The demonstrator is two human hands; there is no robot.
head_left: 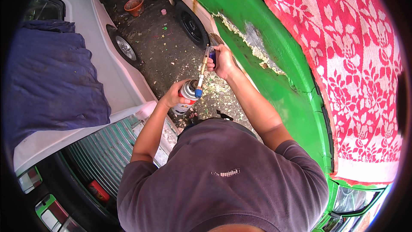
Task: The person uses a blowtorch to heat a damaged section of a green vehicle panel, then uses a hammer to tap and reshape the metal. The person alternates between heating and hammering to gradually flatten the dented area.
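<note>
My left hand (173, 96) is wrapped around a gas canister (182, 108) in red and white, held in front of my body. A blow torch head (203, 69) with a blue knob and brass-coloured tube is fixed on the canister, its nozzle pointing away from me. My right hand (224, 64) grips a small dark blue lighter (213, 54) close beside the nozzle tip. I cannot make out a flame. To the right is a green car body (283, 96), nearest to my right arm, with a ragged patch (253, 43) where paint and filler have come away.
A red and white floral cloth (339, 60) covers part of the green car. On the left, a dark blue cloth (56, 81) lies over a pale car (96, 30). Chips litter the ground (171, 64) between them. An orange-brown pot (134, 6) stands farther off.
</note>
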